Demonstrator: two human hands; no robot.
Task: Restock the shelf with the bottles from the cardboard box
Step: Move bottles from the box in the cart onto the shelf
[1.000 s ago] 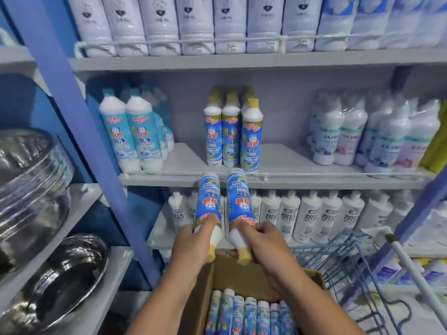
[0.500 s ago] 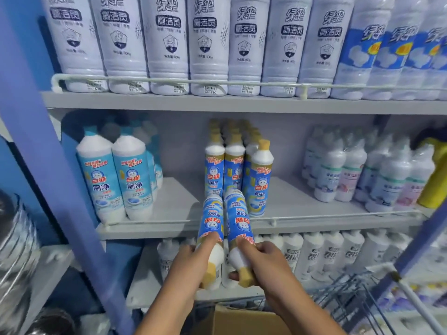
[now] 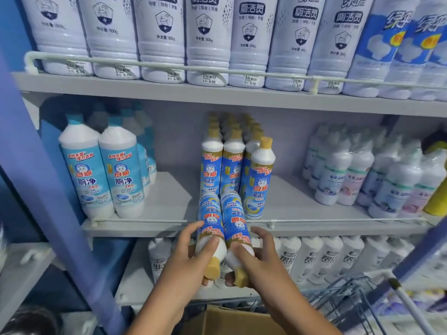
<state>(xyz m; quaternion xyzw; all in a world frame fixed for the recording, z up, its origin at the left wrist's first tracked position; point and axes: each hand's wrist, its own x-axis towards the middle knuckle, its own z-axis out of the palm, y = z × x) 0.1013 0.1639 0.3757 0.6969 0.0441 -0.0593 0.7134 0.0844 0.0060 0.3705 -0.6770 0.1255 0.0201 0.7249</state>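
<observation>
My left hand (image 3: 183,259) grips a blue-labelled bottle (image 3: 209,221) with a yellow cap, held base-forward and cap toward me. My right hand (image 3: 260,259) grips a second matching bottle (image 3: 235,221) the same way, side by side with the first. Both bottle bases reach just over the front rail of the middle shelf (image 3: 169,206), in front of a standing group of the same bottles (image 3: 258,180). The top edge of the cardboard box (image 3: 232,321) shows at the bottom, below my forearms.
Two larger blue-capped bottles (image 3: 101,172) stand at the shelf's left, with bare shelf between them and the group. Shrink-wrapped white bottles (image 3: 362,175) fill the right. White bottles line the shelves above and below. A blue upright post (image 3: 48,180) runs on the left; a wire basket (image 3: 358,303) is at the lower right.
Both hands have lifted the two bottles up out of the box to the middle shelf's front edge. The view has tilted up, so most of the box has dropped out of sight.
</observation>
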